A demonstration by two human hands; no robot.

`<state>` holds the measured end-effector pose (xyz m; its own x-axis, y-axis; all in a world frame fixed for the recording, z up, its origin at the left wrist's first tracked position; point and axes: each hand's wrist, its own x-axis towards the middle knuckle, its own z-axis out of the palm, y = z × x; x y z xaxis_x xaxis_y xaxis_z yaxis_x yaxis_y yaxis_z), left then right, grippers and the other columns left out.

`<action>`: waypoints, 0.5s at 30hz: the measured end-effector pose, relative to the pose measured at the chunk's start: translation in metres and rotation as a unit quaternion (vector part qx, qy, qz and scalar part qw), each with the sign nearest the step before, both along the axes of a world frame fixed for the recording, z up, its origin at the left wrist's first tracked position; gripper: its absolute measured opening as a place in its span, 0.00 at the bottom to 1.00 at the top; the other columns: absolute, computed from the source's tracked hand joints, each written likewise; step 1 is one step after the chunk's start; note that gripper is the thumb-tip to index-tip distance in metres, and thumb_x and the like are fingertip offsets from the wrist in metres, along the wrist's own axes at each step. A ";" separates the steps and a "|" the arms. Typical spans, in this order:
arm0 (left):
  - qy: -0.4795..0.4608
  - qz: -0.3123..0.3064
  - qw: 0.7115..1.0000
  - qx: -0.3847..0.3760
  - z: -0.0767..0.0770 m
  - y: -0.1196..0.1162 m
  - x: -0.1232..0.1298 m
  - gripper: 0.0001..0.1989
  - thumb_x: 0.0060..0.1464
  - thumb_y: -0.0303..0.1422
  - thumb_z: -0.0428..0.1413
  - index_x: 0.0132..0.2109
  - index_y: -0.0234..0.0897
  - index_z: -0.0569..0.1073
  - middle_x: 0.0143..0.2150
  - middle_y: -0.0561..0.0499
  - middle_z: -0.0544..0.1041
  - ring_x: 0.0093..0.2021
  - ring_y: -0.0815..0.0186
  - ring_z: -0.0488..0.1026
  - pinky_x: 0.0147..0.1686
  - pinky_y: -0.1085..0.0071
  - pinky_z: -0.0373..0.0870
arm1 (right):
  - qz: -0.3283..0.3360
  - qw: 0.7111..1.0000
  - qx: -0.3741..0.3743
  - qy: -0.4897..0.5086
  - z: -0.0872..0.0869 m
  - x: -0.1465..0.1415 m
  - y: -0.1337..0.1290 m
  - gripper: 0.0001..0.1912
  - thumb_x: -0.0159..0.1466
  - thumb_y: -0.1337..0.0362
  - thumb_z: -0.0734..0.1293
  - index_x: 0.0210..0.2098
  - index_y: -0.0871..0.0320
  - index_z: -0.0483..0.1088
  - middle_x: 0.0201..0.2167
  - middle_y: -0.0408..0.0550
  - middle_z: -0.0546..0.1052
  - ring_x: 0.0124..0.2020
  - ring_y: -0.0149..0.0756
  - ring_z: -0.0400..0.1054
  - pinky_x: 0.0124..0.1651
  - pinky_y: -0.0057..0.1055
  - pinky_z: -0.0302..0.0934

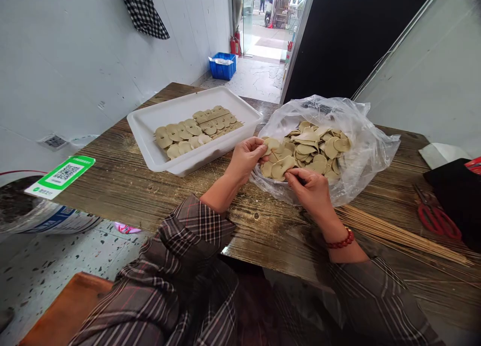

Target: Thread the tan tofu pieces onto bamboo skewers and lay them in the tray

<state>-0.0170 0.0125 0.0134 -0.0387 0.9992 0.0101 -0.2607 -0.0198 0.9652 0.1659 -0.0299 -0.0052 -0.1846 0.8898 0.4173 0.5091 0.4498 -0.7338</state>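
Above the near left part of a heap of thin, round beige slices point(310, 148), my two hands work close together. My left hand point(245, 159) is closed, pinching the edge of a slice point(271, 145) between thumb and fingers. My right hand point(311, 187) is also closed, its thumb and forefinger on another round slice point(283, 166) nearer to me. Whether a stick runs through these slices, I cannot make out. The heap lies in a clear plastic bag point(361, 140) spread open. To the left, a white tray point(148, 153) holds rows of similar slices threaded on thin sticks.
A bundle of bamboo skewers point(406, 233) lies on the wooden table point(124, 186), right of my right arm. Red-handled scissors point(438, 218) rest beyond it beside a black object point(454, 196). A green QR-code card point(62, 176) sits at the table's left edge.
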 end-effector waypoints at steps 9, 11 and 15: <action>0.076 0.014 0.996 0.049 -0.002 0.000 0.001 0.05 0.49 0.29 0.61 0.30 0.32 0.73 0.23 0.55 0.71 0.21 0.75 0.67 0.23 0.77 0.64 | -0.005 1.000 -0.024 0.008 0.000 0.000 0.000 0.11 0.63 0.61 0.65 0.31 0.59 0.78 0.27 0.47 0.79 0.29 0.36 0.71 0.35 0.31 0.61; 0.075 0.006 0.996 0.045 -0.002 0.000 0.001 0.06 0.49 0.30 0.62 0.29 0.32 0.73 0.23 0.55 0.72 0.21 0.75 0.67 0.23 0.77 0.64 | -0.011 0.999 -0.037 0.015 0.000 -0.001 0.001 0.12 0.63 0.60 0.65 0.30 0.58 0.78 0.26 0.46 0.78 0.29 0.36 0.70 0.33 0.30 0.60; 0.028 -0.039 0.999 0.019 -0.004 0.000 0.001 0.07 0.48 0.31 0.64 0.30 0.32 0.74 0.25 0.54 0.74 0.23 0.76 0.69 0.25 0.78 0.65 | -0.010 0.994 -0.090 0.059 -0.001 -0.001 0.001 0.13 0.62 0.57 0.66 0.31 0.59 0.78 0.22 0.44 0.75 0.23 0.32 0.66 0.26 0.28 0.57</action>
<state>-0.0164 0.0126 0.0098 0.0413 0.9980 0.0471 -0.2086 -0.0375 0.9773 0.1646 -0.0284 -0.0058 -0.1255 0.9551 0.2682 0.4224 0.2961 -0.8567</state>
